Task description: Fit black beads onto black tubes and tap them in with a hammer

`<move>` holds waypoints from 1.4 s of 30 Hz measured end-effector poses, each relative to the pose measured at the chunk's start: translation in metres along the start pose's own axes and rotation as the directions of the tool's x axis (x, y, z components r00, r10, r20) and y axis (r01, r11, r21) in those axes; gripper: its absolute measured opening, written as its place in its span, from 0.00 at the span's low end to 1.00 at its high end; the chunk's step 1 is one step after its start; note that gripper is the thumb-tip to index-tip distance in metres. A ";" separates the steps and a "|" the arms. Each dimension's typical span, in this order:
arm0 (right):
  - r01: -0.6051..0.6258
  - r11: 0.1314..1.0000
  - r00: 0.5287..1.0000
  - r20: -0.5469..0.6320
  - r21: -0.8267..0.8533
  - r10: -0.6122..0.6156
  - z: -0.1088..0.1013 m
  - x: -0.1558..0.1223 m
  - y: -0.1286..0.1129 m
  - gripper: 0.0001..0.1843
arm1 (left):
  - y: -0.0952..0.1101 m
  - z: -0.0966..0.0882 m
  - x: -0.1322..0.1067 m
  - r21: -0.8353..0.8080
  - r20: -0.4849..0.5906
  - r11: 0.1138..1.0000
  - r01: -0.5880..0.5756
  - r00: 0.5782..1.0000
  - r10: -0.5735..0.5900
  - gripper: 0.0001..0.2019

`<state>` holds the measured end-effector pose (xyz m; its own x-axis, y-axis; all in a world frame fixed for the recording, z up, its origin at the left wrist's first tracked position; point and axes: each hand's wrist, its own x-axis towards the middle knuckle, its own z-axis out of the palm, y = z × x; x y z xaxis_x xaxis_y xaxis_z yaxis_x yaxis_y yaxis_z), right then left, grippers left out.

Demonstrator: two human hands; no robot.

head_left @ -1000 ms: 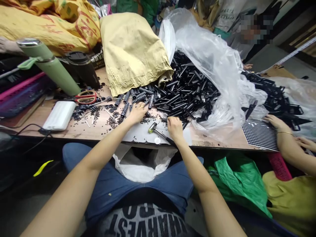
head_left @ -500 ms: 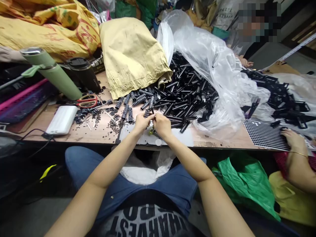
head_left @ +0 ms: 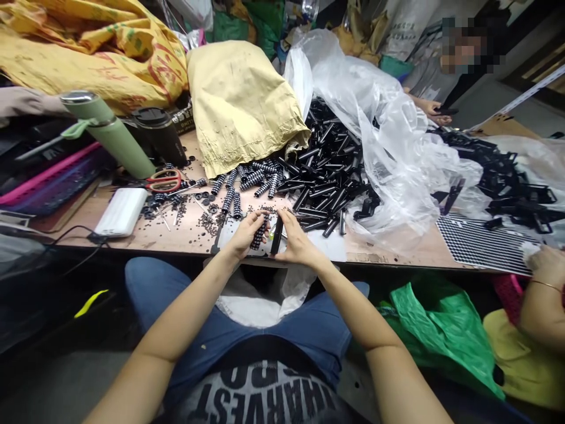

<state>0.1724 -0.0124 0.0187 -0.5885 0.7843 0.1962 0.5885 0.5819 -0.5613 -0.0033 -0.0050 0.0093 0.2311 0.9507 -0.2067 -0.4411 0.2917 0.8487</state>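
My left hand [head_left: 242,238] is closed around a black cylinder with rows of pale dots [head_left: 259,237]. Beside it, a plain black tube [head_left: 277,235] is gripped between the thumb and fingers of my right hand [head_left: 295,240]. The two pieces are apart, both over a pale mat [head_left: 331,247] at the table's front edge. Just beyond my hands, several similar dotted cylinders [head_left: 253,178] spill from under a yellow sack [head_left: 242,112]. To their right is a heap of black tubes [head_left: 322,191].
Red-handled scissors [head_left: 164,180], a white box [head_left: 121,212], a green bottle [head_left: 115,141] and a dark tumbler [head_left: 161,135] are on the left. Tiny dark bits [head_left: 207,225] litter the tabletop. Clear plastic [head_left: 397,171] drapes rightward. A co-worker's hand [head_left: 545,262] is by a checked sheet [head_left: 481,244].
My hands were close together at the cylinder; now they are apart, with the dotted cylinder in the left and the black tube in the right. The co-worker's hand at right moved rightward.
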 end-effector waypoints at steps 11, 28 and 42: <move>0.120 0.980 0.982 -0.162 0.159 -0.094 0.022 -0.032 -0.036 0.64 | -0.029 0.013 -0.038 0.025 -0.177 0.999 0.020 0.984 -0.015 0.30; 0.022 0.981 0.991 -0.137 0.192 0.004 0.043 -0.021 -0.027 0.61 | -0.018 0.019 -0.037 -0.074 -0.224 0.986 0.151 0.961 -0.164 0.13; -0.423 0.864 0.902 -0.219 -0.273 0.372 0.042 -0.041 0.002 0.34 | -0.061 -0.044 -0.019 0.938 0.346 -0.134 -0.319 0.848 0.402 0.22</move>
<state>0.1744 -0.0524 -0.0246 -0.1905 0.9711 0.1438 0.9086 0.2298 -0.3488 -0.0191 -0.0365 -0.0597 0.3185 0.8871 0.3341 0.7991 -0.4409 0.4087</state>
